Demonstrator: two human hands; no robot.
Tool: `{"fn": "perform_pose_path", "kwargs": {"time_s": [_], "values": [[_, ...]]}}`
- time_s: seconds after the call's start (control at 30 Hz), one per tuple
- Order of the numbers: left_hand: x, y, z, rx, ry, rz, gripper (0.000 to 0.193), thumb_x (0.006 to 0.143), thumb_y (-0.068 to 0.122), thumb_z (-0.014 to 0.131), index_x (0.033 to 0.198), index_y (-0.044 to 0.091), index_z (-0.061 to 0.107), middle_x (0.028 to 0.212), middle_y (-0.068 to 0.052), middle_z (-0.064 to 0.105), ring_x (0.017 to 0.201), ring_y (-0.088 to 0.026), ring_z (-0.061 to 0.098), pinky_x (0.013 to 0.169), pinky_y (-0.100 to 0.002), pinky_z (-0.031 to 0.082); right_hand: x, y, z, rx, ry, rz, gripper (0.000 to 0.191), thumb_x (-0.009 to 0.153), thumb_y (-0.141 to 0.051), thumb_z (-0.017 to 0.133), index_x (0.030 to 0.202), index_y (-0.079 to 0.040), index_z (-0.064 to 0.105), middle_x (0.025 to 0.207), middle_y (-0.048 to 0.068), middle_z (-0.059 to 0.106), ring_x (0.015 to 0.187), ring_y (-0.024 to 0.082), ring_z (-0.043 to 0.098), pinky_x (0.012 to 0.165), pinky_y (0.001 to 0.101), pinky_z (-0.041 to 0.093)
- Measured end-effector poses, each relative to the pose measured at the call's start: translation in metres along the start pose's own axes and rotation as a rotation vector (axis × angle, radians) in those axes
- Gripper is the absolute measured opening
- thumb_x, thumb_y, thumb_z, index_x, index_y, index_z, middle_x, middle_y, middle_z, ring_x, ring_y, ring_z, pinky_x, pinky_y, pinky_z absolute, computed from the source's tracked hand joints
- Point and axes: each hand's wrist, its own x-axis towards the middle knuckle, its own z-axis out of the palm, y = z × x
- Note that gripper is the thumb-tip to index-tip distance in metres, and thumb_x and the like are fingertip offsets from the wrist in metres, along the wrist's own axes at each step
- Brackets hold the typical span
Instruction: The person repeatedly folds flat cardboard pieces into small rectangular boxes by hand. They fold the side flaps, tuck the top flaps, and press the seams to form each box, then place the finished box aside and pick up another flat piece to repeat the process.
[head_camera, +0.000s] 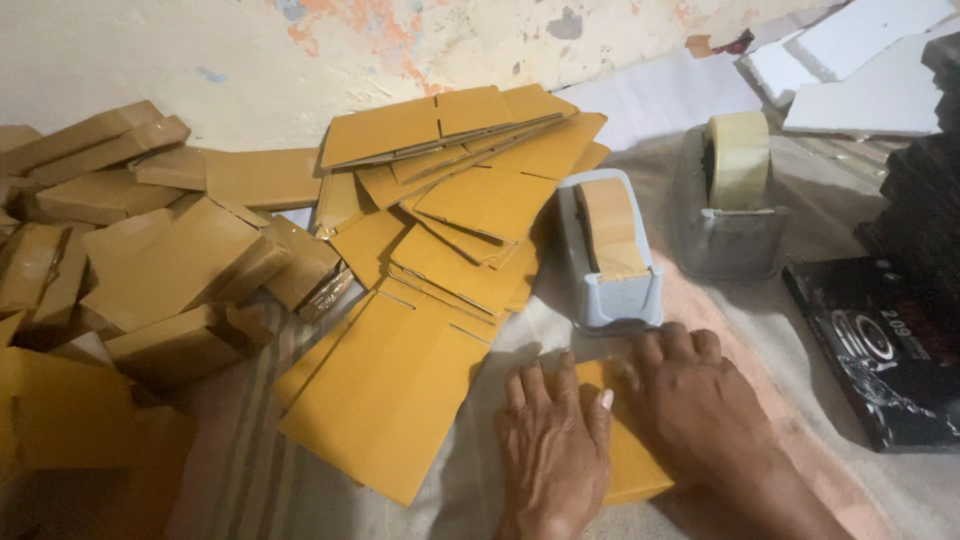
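Observation:
A small flat yellow-brown cardboard box (632, 462) lies on the cloth in front of me. My left hand (552, 450) presses palm-down on its left part, fingers spread. My right hand (695, 400) rests on its upper right edge, fingers curled over the top. Most of the box is hidden under both hands. Just beyond my hands stands a grey tape dispenser (608, 250) loaded with brown tape.
Flat unfolded cardboard blanks (440, 230) fan out at centre, one large blank (390, 400) near my left hand. Taped finished boxes (160, 260) pile up at left. A second dispenser with clear tape (730, 200) stands right, with black printed boxes (880, 350) beside it.

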Motion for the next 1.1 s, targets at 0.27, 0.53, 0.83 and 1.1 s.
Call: {"fn": "perform_pose_path", "kwargs": {"time_s": [0.27, 0.53, 0.83, 1.1], "values": [[0.003, -0.011, -0.011, 0.038, -0.006, -0.001, 0.048, 0.104, 0.036, 0.045, 0.143, 0.008, 0.047, 0.133, -0.017, 0.053, 0.124, -0.035, 0.047, 0.099, -0.054, 0.039, -0.001, 0.001, 0.012, 0.093, 0.268, 0.052, 0.053, 0.088, -0.032, 0.056, 0.135, -0.007, 0.056, 0.127, 0.016, 0.056, 0.119, 0.037, 0.055, 0.093, 0.0449, 0.055], [-0.006, -0.004, 0.007, 0.18, 0.355, 0.085, 0.048, 0.099, 0.035, 0.051, 0.14, 0.009, 0.05, 0.137, -0.018, 0.053, 0.129, -0.036, 0.047, 0.104, -0.056, 0.034, -0.009, 0.005, 0.029, -0.108, 0.513, -0.081, 0.052, 0.087, -0.037, 0.053, 0.131, -0.012, 0.057, 0.149, 0.019, 0.051, 0.141, 0.04, 0.047, 0.104, 0.0485, 0.049], [-0.008, -0.024, -0.001, 0.02, -0.018, -0.162, 0.055, 0.103, 0.029, 0.043, 0.156, 0.016, 0.036, 0.159, -0.015, 0.029, 0.145, -0.035, 0.028, 0.119, -0.06, 0.021, -0.008, 0.02, 0.041, -0.047, 0.46, 0.034, 0.077, 0.094, -0.056, 0.034, 0.157, -0.011, 0.032, 0.159, 0.024, 0.035, 0.149, 0.046, 0.024, 0.115, 0.0562, 0.027], [-0.011, -0.001, 0.022, 0.1, 0.079, 0.117, 0.074, 0.088, 0.024, 0.054, 0.153, -0.002, 0.033, 0.162, -0.026, 0.025, 0.154, -0.044, 0.016, 0.12, -0.071, 0.004, -0.002, -0.015, 0.04, -0.06, 0.366, 0.014, 0.069, 0.096, -0.048, 0.026, 0.157, -0.015, 0.031, 0.158, 0.018, 0.031, 0.15, 0.041, 0.019, 0.122, 0.055, 0.015]]}}
